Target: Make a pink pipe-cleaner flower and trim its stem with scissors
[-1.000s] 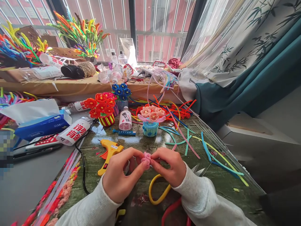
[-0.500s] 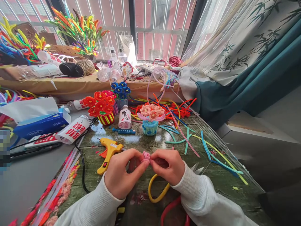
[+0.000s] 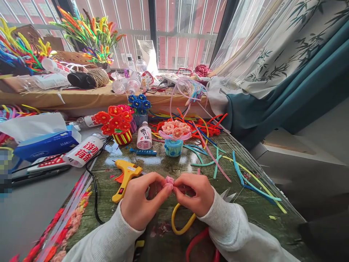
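Observation:
Between both hands is a small pink pipe-cleaner piece [image 3: 169, 181], curled into a bunch of loops. My left hand [image 3: 143, 200] pinches it from the left with thumb and forefinger. From the right, my right hand [image 3: 195, 193] grips its other side, fingertips pressed together. A short pink end sticks up behind the right hand. Left of my left hand lies a yellow glue gun [image 3: 125, 178]. A yellow pipe-cleaner loop [image 3: 181, 231] and a red one [image 3: 195, 243] are under and beside my right wrist. Scissor blades [image 3: 227, 196] show partly behind the right cuff.
A pot of pink flowers [image 3: 174, 140], a pot of red flowers [image 3: 117, 125] and a blue bunch [image 3: 139, 105] stand ahead, near a labelled bottle [image 3: 144, 136]. Loose pipe cleaners [image 3: 253, 182] lie right. A black cable [image 3: 96, 196] and tissue pack [image 3: 47, 143] are left.
Both hands stay almost in place, still pinching the pink piece. The view has shifted very slightly.

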`<state>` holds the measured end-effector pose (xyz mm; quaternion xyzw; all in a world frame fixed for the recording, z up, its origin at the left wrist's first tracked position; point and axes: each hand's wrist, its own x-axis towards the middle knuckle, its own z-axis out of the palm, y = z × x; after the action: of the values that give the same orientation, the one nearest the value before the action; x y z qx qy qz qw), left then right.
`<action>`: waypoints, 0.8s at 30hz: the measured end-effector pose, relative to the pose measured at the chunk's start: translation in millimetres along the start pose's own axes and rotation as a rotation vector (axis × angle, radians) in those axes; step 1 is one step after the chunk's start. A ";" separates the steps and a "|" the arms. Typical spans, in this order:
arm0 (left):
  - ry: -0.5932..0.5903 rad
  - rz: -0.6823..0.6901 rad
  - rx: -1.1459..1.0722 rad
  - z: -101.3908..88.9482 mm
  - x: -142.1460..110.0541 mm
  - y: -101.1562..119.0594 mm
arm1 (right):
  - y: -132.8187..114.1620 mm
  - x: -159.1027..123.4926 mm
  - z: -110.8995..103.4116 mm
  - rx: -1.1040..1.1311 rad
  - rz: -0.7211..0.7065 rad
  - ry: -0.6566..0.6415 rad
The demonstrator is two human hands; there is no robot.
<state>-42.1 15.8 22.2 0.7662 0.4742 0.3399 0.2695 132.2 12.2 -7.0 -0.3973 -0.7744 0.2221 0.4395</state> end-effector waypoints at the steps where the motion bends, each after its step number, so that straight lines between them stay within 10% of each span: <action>1: -0.004 -0.003 -0.021 -0.3 0.1 -1.0 | -0.4 -0.1 0.0 0.009 0.006 -0.004; 24: -0.066 0.044 -0.117 -7.4 0.4 1.8 | 3.7 2.7 -4.4 0.208 0.272 -0.071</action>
<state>-46.8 16.1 28.3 0.7700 0.4274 0.3473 0.3222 136.8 16.6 -5.9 -0.4426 -0.7013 0.3725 0.4166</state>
